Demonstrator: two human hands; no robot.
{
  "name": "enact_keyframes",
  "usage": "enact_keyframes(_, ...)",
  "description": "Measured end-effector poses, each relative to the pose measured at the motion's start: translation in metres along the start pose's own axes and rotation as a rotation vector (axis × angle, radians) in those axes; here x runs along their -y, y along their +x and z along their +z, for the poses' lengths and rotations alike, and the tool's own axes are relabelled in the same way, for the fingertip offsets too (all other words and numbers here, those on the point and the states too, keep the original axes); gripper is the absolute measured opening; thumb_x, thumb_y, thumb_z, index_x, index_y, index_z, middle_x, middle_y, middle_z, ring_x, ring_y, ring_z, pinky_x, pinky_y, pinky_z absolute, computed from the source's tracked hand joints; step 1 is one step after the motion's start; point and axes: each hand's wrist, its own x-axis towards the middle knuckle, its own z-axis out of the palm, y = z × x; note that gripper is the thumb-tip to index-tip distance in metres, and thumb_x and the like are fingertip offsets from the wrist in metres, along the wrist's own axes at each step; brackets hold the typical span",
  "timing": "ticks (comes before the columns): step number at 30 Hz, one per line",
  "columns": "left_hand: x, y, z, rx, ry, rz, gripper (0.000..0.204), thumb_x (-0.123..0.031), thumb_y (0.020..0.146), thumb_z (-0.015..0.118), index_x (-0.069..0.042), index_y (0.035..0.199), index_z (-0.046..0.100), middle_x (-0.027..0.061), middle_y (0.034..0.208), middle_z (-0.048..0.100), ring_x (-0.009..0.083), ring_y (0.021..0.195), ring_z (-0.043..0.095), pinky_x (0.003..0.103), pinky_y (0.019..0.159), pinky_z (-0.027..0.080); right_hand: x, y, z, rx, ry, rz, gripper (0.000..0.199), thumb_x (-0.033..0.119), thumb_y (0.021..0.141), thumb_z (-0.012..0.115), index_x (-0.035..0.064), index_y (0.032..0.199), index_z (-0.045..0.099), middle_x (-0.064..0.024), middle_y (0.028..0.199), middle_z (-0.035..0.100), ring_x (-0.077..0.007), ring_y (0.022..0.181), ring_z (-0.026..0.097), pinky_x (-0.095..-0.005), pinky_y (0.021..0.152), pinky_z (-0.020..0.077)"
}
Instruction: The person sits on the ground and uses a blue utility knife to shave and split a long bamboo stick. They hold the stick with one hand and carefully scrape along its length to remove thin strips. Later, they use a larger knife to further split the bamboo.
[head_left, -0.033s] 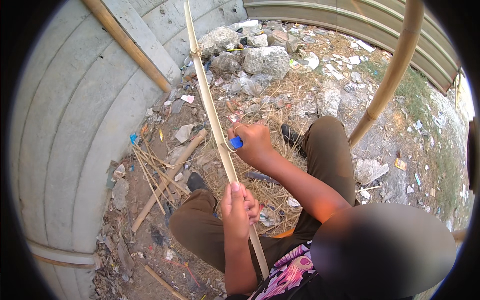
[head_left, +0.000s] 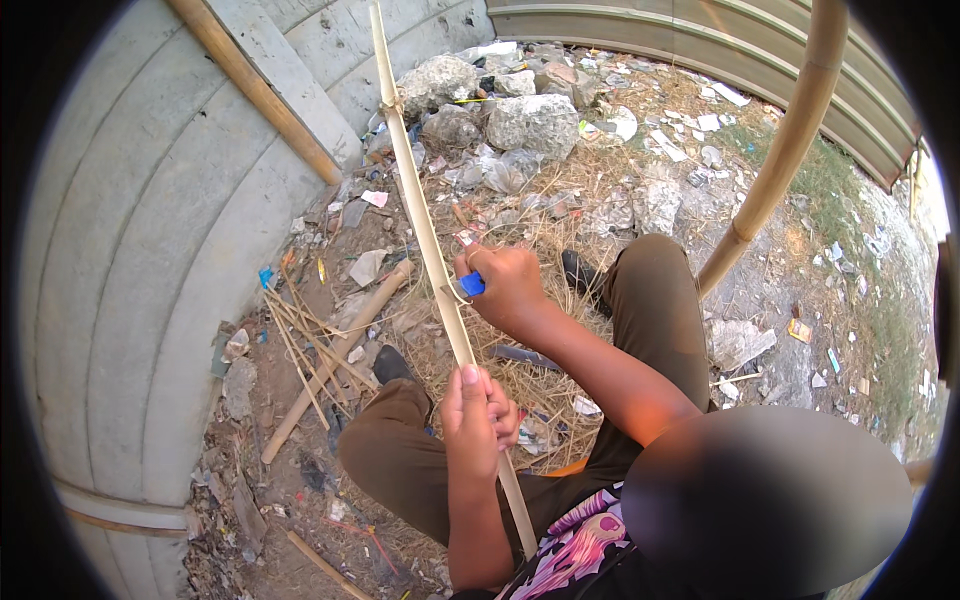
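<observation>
A long pale bamboo strip (head_left: 427, 235) slants from my lap up past the rocks, with a raised node near its upper end. My left hand (head_left: 476, 412) is closed around its lower part, thumb lying on top. Farther up, my right hand (head_left: 505, 288) grips what looks like a blue-handled knife (head_left: 472, 285) against the strip's right side. The fingers hide most of this tool, and its blade barely shows. A thin curled shaving hangs beside the blue part, at the strip's edge.
Thin bamboo sticks (head_left: 300, 335) lie across a thicker bamboo pole (head_left: 335, 365) on the left. A bamboo post (head_left: 765, 180) rises at right. Rocks (head_left: 532, 123) and litter cover the far ground. A grey panel wall (head_left: 150, 250) stands left, a corrugated metal fence (head_left: 680, 45) behind.
</observation>
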Motion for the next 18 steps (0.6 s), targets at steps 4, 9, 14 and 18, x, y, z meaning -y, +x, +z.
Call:
enact_keyframes(4,0.000,-0.001,0.004,-0.004,-0.009,-0.049,0.034,-0.039,0.110,0.038,-0.013,0.089,0.039,-0.0042,0.063,0.031,0.0037,0.045,0.026,0.021,0.036,0.021,0.000,0.024,-0.007,0.030,-0.017,0.049,0.016,0.020,0.082,0.070,0.0083,0.072,0.066,-0.0140,0.064,0.064,-0.0340,0.060,0.066,-0.0447,0.057,0.0520)
enact_keyframes(9,0.014,-0.001,0.013,0.091,-0.001,-0.129,0.033,-0.039,0.110,0.038,-0.012,0.091,0.040,-0.0034,0.063,0.034,0.0036,0.046,0.028,0.021,0.037,0.023,-0.033,0.119,-0.023,0.035,-0.219,0.332,0.023,0.025,0.085,0.067,0.0052,0.074,0.072,-0.0193,0.070,0.067,-0.0406,0.067,0.067,-0.0494,0.067,0.0553)
enact_keyframes(14,0.012,0.006,0.013,0.111,-0.021,-0.163,0.033,-0.038,0.110,0.039,-0.012,0.090,0.040,-0.0032,0.064,0.037,0.0035,0.047,0.033,0.020,0.039,0.028,-0.051,0.142,-0.026,0.123,-0.122,0.337,0.031,0.030,0.087,0.064,0.0035,0.071,0.070,-0.0209,0.069,0.066,-0.0417,0.066,0.066,-0.0497,0.066,0.0541)
enact_keyframes(18,0.001,0.014,-0.002,0.045,-0.035,-0.122,0.032,-0.036,0.110,0.038,-0.012,0.090,0.041,-0.0026,0.064,0.038,0.0035,0.047,0.034,0.020,0.039,0.029,-0.037,0.083,0.004,0.206,0.019,0.147,0.033,0.032,0.085,0.071,0.0044,0.067,0.068,-0.0192,0.061,0.062,-0.0406,0.059,0.064,-0.0487,0.060,0.0522)
